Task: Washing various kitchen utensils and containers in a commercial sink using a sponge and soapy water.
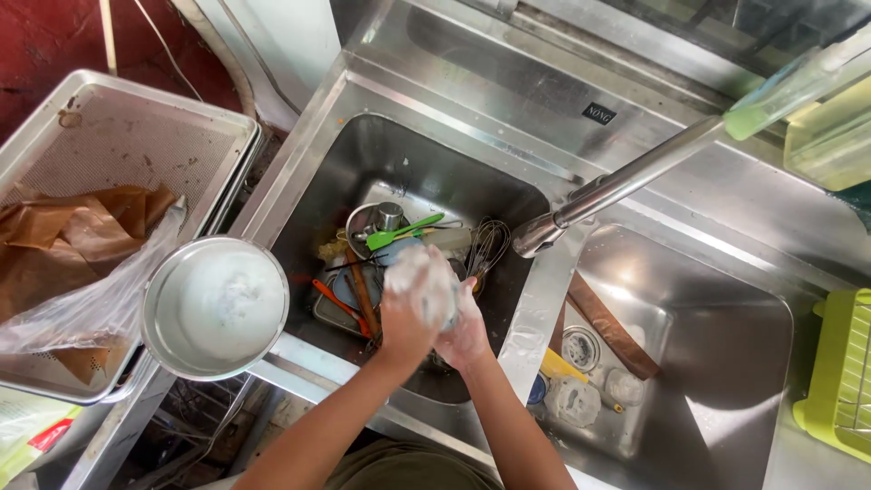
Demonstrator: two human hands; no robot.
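Soapy item [425, 281], white with foam, held over the left sink [308, 195], above the pile of utensils. Kind of item not possible to tell under the foam. Long axis running from near the person up and slightly right, far end pointing toward the green spatula [399, 234]. Left hand [404, 322] wrapped around the lower left side, fingers closed on it. Right hand [464, 331] closed on the lower right side, touching the left hand.

Below, in the sink: whisk [488, 247] just right of the item, small metal cup [388, 216] beside the spatula, orange-handled tool [337, 304] and brown handle [363, 295] to the left. Tap [626, 186] reaching in from upper right, spout ending near the whisk.

On the sink's left edge, a round metal pan [216, 307] with foamy water. Further left, a perforated tray [136, 136] holding brown paper [73, 227] and clear plastic [91, 308]. Right sink [726, 363] with a brown strip [608, 327] and foamy small pieces near the drain. Yellow-green rack [839, 372] at far right.
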